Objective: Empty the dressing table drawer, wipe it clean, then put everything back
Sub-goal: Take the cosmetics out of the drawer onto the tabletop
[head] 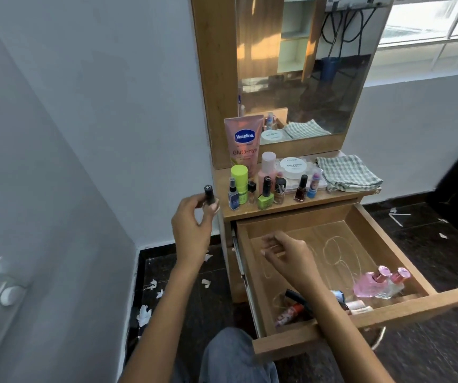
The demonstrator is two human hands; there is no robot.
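The wooden drawer (365, 319) is pulled out below the dressing table top (291, 207). My left hand (193, 225) holds a small black bottle (209, 194) up, left of the table top. My right hand (285, 257) hovers over the drawer's bare back part with fingers loosely curled and holds nothing. In the drawer's front lie pink perfume bottles (379, 283), a black tube (298, 298), a small red bottle (291, 313) and other small cosmetics. On the table top stand a Vaseline tube (244, 142), several nail polish bottles (266, 194), a white jar (292, 167) and a checked cloth (348, 172).
A mirror (305, 64) rises behind the table top. A grey wall stands close on the left. Torn bits of white paper (145, 313) litter the dark floor. My knee (233, 352) is just before the drawer front.
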